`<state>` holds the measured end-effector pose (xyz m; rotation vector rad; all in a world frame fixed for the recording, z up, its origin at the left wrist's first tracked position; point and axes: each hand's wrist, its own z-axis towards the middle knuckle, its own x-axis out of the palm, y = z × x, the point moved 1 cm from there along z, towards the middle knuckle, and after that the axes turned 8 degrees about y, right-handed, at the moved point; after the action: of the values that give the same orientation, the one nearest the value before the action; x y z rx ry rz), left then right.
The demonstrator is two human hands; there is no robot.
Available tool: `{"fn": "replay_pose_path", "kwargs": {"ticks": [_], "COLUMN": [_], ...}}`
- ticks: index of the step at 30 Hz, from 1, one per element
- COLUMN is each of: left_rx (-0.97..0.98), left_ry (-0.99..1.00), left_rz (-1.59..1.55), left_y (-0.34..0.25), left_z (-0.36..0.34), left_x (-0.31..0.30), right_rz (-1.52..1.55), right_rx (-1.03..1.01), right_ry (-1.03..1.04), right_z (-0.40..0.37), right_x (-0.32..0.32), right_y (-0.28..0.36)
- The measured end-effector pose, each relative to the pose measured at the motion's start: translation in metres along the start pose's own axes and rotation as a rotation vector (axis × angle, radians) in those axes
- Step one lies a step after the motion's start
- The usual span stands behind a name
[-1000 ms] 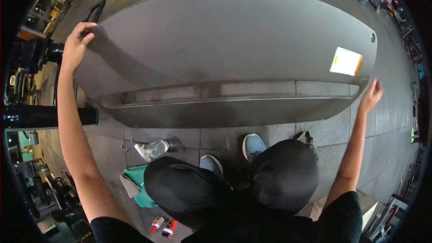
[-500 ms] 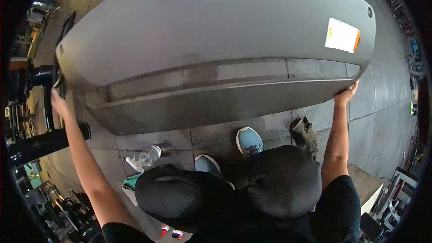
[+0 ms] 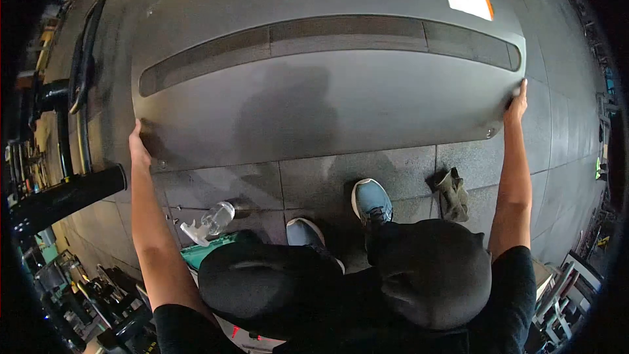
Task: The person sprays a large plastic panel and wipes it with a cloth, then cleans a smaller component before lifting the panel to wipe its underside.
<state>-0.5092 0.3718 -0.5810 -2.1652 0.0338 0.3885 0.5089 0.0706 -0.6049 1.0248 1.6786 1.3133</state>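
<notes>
In front of me is a wide grey cover panel (image 3: 386, 101) with a long, slightly curved slot cut through it. Floor tiles show through the slot. My left hand (image 3: 140, 149) is closed on the panel's left edge near the lower corner, its fingers partly hidden behind it. On the opposite side my right hand (image 3: 516, 106) grips the right edge, a little higher up. A white label (image 3: 468, 0) with an orange edge is stuck near the panel's upper right. Small round holes (image 3: 490, 133) mark its corners.
A clear spray bottle (image 3: 217, 217) lies on the tiled floor beside green material (image 3: 213, 244) and a few small screws (image 3: 175, 216). Crumpled grey-brown gloves or cloth (image 3: 452, 195) lie right of my shoes (image 3: 372, 200). A black tubular machine frame (image 3: 72, 200) stands at left.
The panel has tilted so its lower face now turns up toward me, with the slot and label farther up the view. My left hand has moved right onto the panel's edge.
</notes>
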Motion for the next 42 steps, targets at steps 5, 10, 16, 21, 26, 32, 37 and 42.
{"fn": "replay_pose_path", "kwargs": {"ticks": [5,10,16,21,26,32,37,42], "left_rx": [0.013,0.052,-0.010,-0.112,0.023,0.499,0.550,0.373], "left_ry": [0.219,0.127,0.045,0.056,-0.146,-0.315,-0.228,-0.254], "left_rz": [-0.118,-0.038,-0.016,0.034,0.374,0.209,0.173,0.361], "left_y": [0.004,0.004,0.003,0.015,-0.004,0.030,0.165,0.215], "left_z": [0.031,0.037,0.032,0.046,-0.047,-0.249,-0.348,-0.323], "left_x": [-0.006,-0.013,-0.002,-0.019,-0.009,-0.052,-0.044,0.015], "right_rz": [-0.290,-0.447,-0.701,-0.777,-1.184,-1.209,-1.328,-1.196], "right_rx": [0.053,0.084,0.064,0.102,-0.363,-0.536,-0.315,-0.184], "right_ry": [-0.083,0.011,0.098,0.294,0.276,0.513,0.437,0.455], "right_z": [0.002,0.059,0.116,0.108,0.079,-0.126,-0.202,-0.227], "right_x": [0.044,0.059,0.050,0.038,0.002,-0.116,-0.150,-0.125], "right_y": [0.021,0.015,-0.028,-0.023,-0.024,-0.091,-0.150,-0.156]}}
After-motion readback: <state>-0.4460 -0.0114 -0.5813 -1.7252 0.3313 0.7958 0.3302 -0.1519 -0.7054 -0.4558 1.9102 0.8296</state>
